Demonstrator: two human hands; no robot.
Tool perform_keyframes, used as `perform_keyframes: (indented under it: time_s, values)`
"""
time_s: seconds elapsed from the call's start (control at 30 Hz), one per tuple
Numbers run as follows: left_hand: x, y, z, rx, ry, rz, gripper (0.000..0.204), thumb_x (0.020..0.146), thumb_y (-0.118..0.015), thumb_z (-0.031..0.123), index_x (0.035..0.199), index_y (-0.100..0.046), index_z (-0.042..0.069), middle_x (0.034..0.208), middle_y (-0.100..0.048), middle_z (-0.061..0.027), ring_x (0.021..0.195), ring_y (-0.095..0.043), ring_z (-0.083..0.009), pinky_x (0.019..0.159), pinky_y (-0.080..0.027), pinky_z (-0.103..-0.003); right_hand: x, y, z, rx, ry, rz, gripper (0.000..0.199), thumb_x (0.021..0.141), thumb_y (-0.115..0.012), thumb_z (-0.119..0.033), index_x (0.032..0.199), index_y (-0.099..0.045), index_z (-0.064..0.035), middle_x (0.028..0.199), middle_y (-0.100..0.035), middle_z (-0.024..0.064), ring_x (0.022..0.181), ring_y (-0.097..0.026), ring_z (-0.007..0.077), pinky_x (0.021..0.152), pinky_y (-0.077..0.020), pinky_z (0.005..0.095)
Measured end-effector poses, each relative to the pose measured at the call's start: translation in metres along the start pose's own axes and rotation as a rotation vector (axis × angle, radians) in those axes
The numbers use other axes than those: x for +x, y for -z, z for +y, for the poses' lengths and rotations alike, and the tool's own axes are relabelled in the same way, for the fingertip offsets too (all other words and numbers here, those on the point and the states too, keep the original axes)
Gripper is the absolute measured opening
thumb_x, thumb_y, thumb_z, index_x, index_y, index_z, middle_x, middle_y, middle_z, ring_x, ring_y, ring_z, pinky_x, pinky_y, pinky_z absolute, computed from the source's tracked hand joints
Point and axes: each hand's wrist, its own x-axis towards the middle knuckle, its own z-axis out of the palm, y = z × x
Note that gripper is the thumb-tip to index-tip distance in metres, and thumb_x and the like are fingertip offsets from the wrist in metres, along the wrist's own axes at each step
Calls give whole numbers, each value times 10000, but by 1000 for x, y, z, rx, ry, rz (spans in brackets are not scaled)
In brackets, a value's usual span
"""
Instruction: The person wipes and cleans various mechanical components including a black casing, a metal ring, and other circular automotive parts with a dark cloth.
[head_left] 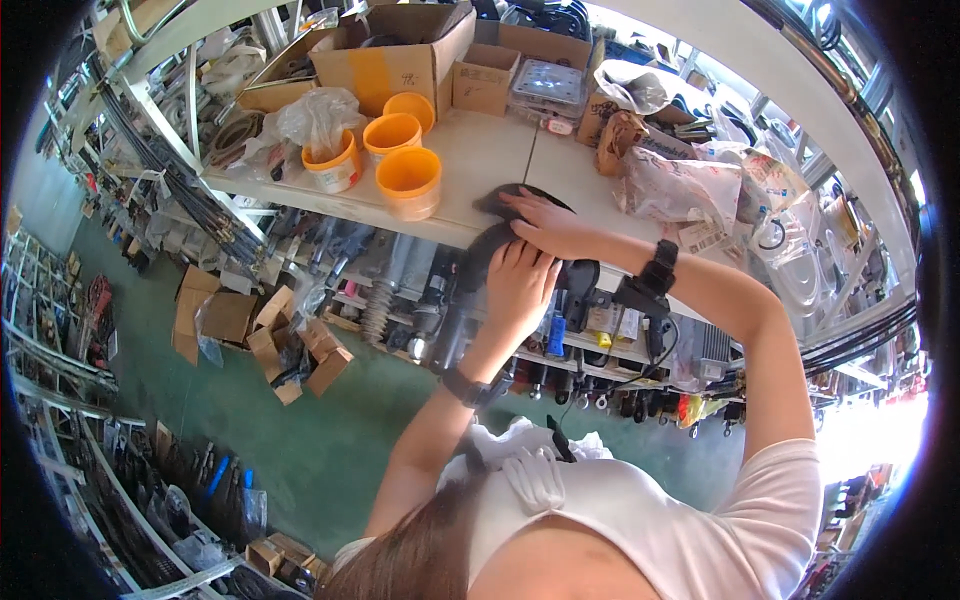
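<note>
A black curved piece (487, 248), smooth and partly blurred, is held at the front edge of the shelf; its exact kind cannot be made out. My left hand (518, 290) is closed around its lower part from the near side, fingers bent over it. Just above, my right hand (555, 228) reaches in from the right and grips its upper end, fingers laid across the black surface. Both hands nearly touch each other and hide the middle of the piece. A dark band sits on each wrist.
Orange-rimmed tubs (409, 180) stand left on the white shelf (465, 160), before open cardboard boxes (385, 70). Plastic-wrapped parts (680, 185) lie at the right. Below is a lower shelf of shock absorbers (385, 285). Torn cartons (285, 340) lie on the green floor (330, 450).
</note>
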Motion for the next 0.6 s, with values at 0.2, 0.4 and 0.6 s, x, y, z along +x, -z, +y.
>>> perform_keyframes:
  time_s: [0.2, 0.4, 0.6]
  values:
    - [13, 0, -1, 0, 32, -27, 212, 820, -505, 228, 959, -570, 83, 938, -579, -92, 929, -517, -248, 846, -349, -389, 11, -18, 42, -102, 146, 142, 456, 836, -416, -223, 1198, -426, 53, 1252, -412, 236, 1197, -342, 353, 1019, -246, 393]
    - [28, -7, -18, -46, 51, 22, 248, 798, -527, 265, 956, -612, 94, 1025, -561, -95, 1028, -472, -259, 887, -329, -400, 64, 17, -18, 97, -73, 139, 582, 775, -553, -329, 1214, -419, 29, 1203, -451, 261, 1166, -383, 368, 987, -291, 374]
    - [6, -40, -42, -366, 166, 3, 527, 713, -603, 382, 1162, -513, 122, 1157, -516, -101, 1099, -457, -286, 912, -352, -436, 79, -31, -80, -265, 474, 256, 761, 659, -692, -327, 1294, -348, -88, 1291, -369, 133, 1190, -361, 314, 970, -272, 503]
